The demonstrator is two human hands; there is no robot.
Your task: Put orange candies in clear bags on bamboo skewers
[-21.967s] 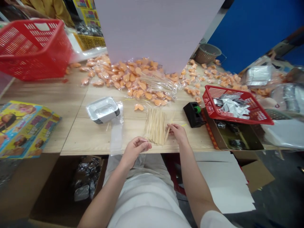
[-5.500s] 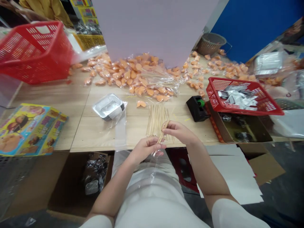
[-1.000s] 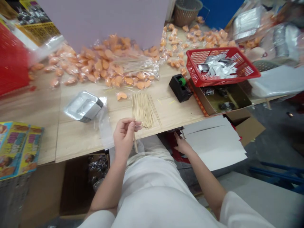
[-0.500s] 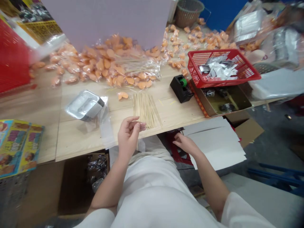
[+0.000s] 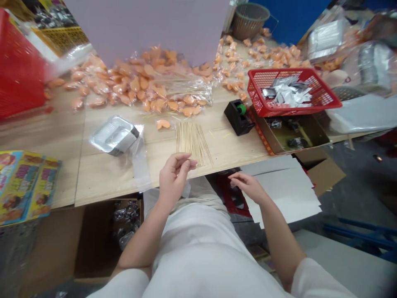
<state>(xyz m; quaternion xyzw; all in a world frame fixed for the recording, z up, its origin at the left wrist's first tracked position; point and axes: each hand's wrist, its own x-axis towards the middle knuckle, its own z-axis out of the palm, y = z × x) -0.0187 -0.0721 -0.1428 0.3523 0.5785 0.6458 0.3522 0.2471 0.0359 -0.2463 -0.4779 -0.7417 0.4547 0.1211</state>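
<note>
Since the sticks [image 5: 189,138] lie loose near the front edge of the bench [image 5: 107,178], the left hand [image 5: 173,176], narrowly curled beside their near ends, could knock some off. Beyond that edge hangs the half-curled right hand [image 5: 250,187]; what either holds is unclear.

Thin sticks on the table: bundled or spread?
Spread: the sticks lie side by side in a layer on the tabletop, a few fanned out at the right.

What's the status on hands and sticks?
Left hand half curled, grip unclear. Right hand past the near edge, also unclear. Sticks loose on table; left hand hides some near ends.
</note>
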